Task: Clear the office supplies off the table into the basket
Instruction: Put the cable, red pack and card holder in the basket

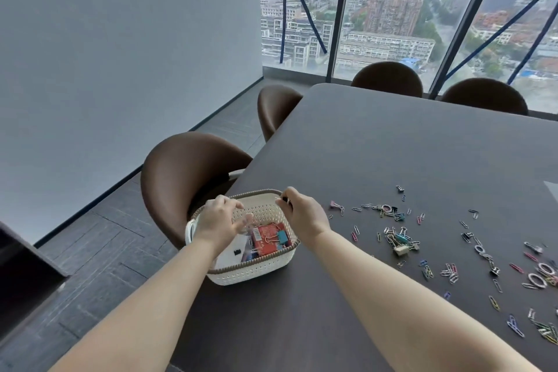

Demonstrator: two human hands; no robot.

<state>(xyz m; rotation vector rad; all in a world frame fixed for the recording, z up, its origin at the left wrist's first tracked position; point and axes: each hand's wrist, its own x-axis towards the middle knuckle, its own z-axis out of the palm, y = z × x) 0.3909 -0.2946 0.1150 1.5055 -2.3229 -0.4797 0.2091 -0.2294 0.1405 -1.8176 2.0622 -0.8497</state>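
A cream perforated basket (256,272) with a brown rim stands at the table's near left corner. Inside lie a red box (267,237), a blue binder clip and white items. My left hand (219,222) hovers over the basket's left side, fingers spread and blurred, with something clear and small by the fingertips. My right hand (303,213) is above the basket's right rim, fingers pinched on a small dark binder clip (285,199). Several coloured paper clips and binder clips (398,240) lie scattered across the dark table (392,145) to the right.
Brown chairs stand around the table: one (187,178) just left of the basket, one (276,109) further back, two (388,77) on the far side by the window. A dark cabinet edge (21,278) is at the far left.
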